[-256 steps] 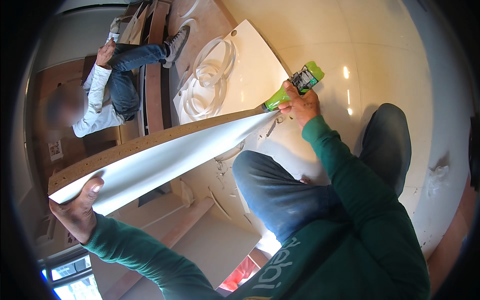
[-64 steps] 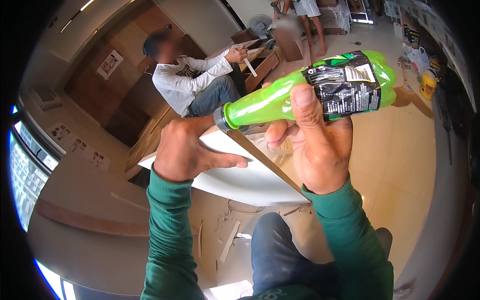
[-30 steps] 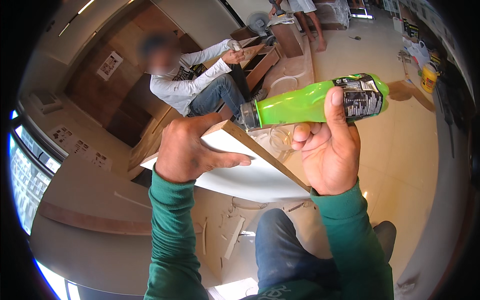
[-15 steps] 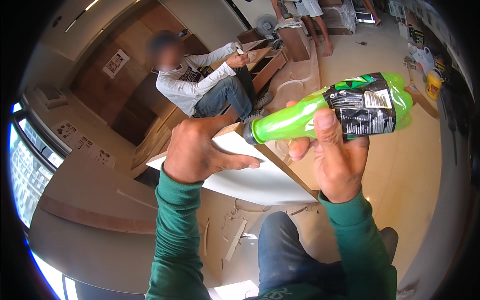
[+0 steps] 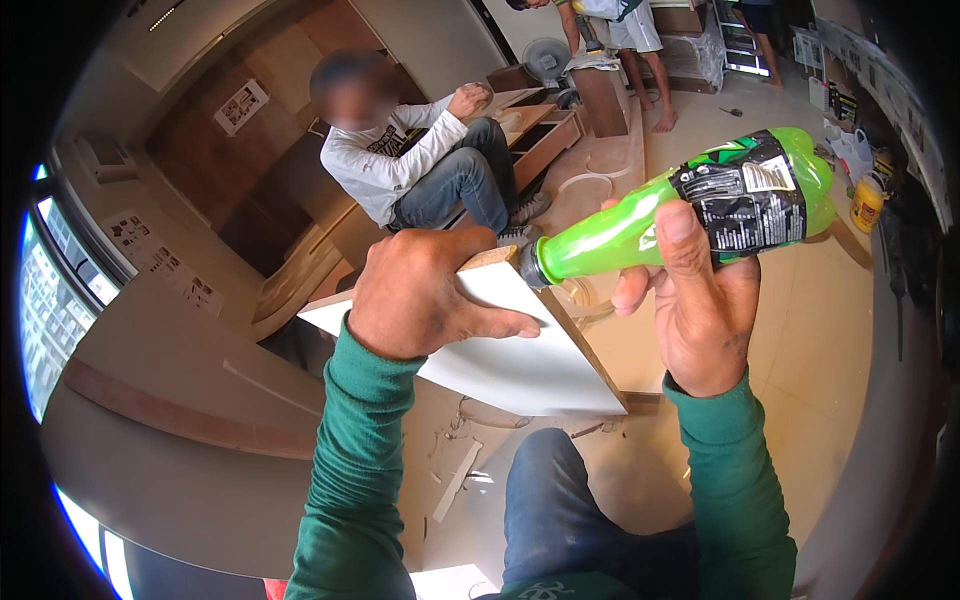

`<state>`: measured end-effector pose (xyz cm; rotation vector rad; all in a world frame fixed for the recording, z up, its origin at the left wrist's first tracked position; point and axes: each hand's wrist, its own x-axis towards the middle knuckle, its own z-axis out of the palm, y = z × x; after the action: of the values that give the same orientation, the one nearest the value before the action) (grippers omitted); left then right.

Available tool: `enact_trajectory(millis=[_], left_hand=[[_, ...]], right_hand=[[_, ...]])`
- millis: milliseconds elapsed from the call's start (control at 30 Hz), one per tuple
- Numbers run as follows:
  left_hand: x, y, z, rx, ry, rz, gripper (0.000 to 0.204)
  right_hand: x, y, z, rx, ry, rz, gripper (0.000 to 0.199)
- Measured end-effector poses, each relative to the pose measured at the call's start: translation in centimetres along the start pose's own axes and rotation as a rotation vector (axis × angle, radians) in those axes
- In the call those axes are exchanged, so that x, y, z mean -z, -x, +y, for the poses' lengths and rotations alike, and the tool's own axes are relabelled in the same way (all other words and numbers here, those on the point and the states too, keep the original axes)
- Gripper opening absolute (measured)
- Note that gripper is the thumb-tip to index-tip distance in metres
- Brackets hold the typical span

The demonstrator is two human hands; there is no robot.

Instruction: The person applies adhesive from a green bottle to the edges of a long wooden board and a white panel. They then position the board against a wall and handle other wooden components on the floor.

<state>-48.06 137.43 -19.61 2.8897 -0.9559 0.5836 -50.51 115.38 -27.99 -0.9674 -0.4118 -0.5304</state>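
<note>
My left hand [image 5: 420, 295] grips the upper corner of a white-faced board [image 5: 515, 365], its thumb flat on the white face and its fingers over the far side. In my right hand [image 5: 700, 300] is a green plastic bottle [image 5: 610, 235] with a black label, tipped almost level. The bottle's dark cap end points left and meets the board's raw brown edge [image 5: 575, 335] near that corner. Whatever comes out of the cap, if anything, is too small to make out.
A person in a white long-sleeved shirt [image 5: 390, 165] sits beyond the board beside wooden drawer parts [image 5: 545, 140]. Farther back stand other people near a fan [image 5: 546, 60]. A yellow tub [image 5: 868, 200] is at the right. Offcut strips [image 5: 458, 482] lie on the floor.
Both hands, the bottle and the board's corner have shifted slightly right in view. The cap stays against the board's edge. The seated person's hands have drawn closer together.
</note>
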Motion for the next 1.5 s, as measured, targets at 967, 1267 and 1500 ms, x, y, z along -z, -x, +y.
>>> enact_trajectory(millis=[967,1267,1500], left_hand=[[0.3,-0.4,-0.5,-0.017,-0.023,0.046,0.071],[0.1,-0.8,-0.3,-0.001,0.084,0.025,0.068],[0.0,-1.1,0.2,-0.030,0.047,0.039,0.060]], right_hand=[[0.3,0.5,1.7,0.010,-0.137,0.028,0.036],[-0.1,-0.8,2.0,0.085,-0.158,-0.073,0.043],[4.2,4.4,5.8,-0.106,-0.121,0.089,0.039]])
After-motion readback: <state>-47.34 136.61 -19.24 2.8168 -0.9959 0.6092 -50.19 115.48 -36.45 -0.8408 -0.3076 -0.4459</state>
